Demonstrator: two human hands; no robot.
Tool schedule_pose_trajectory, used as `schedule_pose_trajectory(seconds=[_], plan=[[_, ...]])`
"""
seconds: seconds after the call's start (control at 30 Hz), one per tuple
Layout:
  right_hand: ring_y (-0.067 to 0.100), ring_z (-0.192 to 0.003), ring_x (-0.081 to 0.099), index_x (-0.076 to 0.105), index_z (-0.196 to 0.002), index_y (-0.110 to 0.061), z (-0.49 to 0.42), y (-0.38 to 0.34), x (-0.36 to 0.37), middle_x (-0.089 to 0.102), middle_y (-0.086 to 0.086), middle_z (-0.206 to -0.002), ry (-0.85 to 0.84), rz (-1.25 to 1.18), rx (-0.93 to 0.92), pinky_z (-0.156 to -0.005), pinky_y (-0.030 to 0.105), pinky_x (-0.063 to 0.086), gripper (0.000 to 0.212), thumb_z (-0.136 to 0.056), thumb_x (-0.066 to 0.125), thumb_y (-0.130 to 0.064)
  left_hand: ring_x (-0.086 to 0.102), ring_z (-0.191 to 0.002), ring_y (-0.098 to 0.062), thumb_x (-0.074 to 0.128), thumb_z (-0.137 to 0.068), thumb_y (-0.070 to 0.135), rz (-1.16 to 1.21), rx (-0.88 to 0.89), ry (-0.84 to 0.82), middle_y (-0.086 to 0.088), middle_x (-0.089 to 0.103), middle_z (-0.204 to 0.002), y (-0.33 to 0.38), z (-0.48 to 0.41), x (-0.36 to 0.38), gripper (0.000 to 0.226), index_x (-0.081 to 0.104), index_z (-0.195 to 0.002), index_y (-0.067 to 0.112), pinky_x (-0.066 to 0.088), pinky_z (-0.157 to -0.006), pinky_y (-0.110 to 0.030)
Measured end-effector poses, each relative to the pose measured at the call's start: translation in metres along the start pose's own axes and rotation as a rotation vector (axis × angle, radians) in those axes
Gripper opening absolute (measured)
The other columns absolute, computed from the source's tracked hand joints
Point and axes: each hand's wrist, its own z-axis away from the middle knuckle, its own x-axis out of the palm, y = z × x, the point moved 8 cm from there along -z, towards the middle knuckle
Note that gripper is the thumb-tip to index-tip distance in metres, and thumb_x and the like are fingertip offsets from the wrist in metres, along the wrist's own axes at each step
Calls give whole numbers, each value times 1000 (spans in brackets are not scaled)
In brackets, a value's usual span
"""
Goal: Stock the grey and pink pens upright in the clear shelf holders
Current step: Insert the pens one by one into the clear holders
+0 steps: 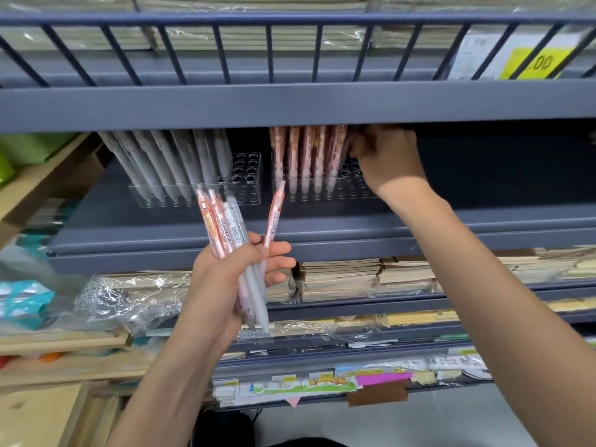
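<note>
Head view: your left hand grips a bundle of pink and grey pens, below and left of the pink-pen holder, their long axes pointing up toward it. Your right hand is nearer, at the tops of the pink pens standing in that holder; whether it pinches one, you cannot tell.

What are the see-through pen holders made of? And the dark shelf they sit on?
The pen holders look like clear hard plastic, maybe acrylic: you see straight through their walls and round holes, and edges glint. The shelf looks like painted metal, matt blue-grey: a thin, straight folded lip and even colour.
</note>
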Motion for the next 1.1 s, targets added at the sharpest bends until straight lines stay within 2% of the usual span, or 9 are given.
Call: schedule_pose_trajectory(seconds=[0.17,0.43,0.6,0.67,0.73,0.83,0.93,1.03,1.1], plan=[[33,-109,54,58,-115,-6,-5,-12,5,59,13,-111,-56,102,-32,-83,26,32,26,-97,40,-11,75,-70,-30,55,-90,-7,-4,-7,-16,-24,76,-93,1,-3,-1,14,51,-94,6,59,-56,-28],[34,-112,52,57,-121,-7,-6,-18,8,58,16,-120,-81,148,-60,-85,29,35,28,-100,40,-12,75,-72,-30,64,-79,3,-48,-7,-67,-24,76,-96,2,-2,3,19,53,-93,8,59,-58,-29],[33,-117,53,60,-122,-12,-4,-6,6,63,13,-121,-93,81,-4,-93,27,37,29,-98,46,-20,75,-71,-30,62,-87,-4,-57,-27,-82,-24,76,-95,-3,-1,6,16,54,-92,8,59,-58,-29],[27,-107,59,67,-111,-11,2,0,-9,69,9,-109,21,3,66,-87,22,40,25,-96,52,-25,75,-71,-30,58,-90,-6,-60,-34,-85,-23,76,-94,-5,-1,8,15,54,-92,8,59,-57,-29],[15,-82,62,72,-96,-9,19,-1,-23,70,2,-85,122,-284,122,-71,15,42,19,-92,55,-18,75,-71,-30,60,-89,-5,-62,-39,-91,-23,76,-94,-6,-1,9,14,54,-92,7,59,-57,-28],[7,-62,63,74,-82,-17,58,-16,-15,73,-2,-72,-30,-540,120,-64,21,52,15,-85,62,-25,75,-73,-30,67,-78,3,-56,-57,-109,-23,76,-96,-9,0,12,20,55,-94,6,59,-58,-28],[-4,-63,61,78,-77,-24,95,-35,5,73,-12,-73,-254,-546,68,-64,14,47,15,-84,74,-37,75,-74,-32,67,-76,5,-48,-81,-153,-25,75,-97,-14,0,22,27,53,-100,5,59,-59,-29],[-5,-63,61,79,-79,-23,106,-33,9,72,-14,-71,-273,-639,117,-63,10,45,8,-83,77,-29,76,-78,-35,67,-76,6,-53,-98,-192,-26,75,-97,-20,2,32,33,53,-105,2,60,-61,-31],[1,-64,62,79,-81,-20,109,-26,4,73,-7,-73,-266,-667,153,-64,18,50,11,-88,73,-26,76,-87,-38,65,-75,6,-14,-119,-204,-28,74,-99,-23,3,37,34,52,-105,-1,61,-65,-31]])
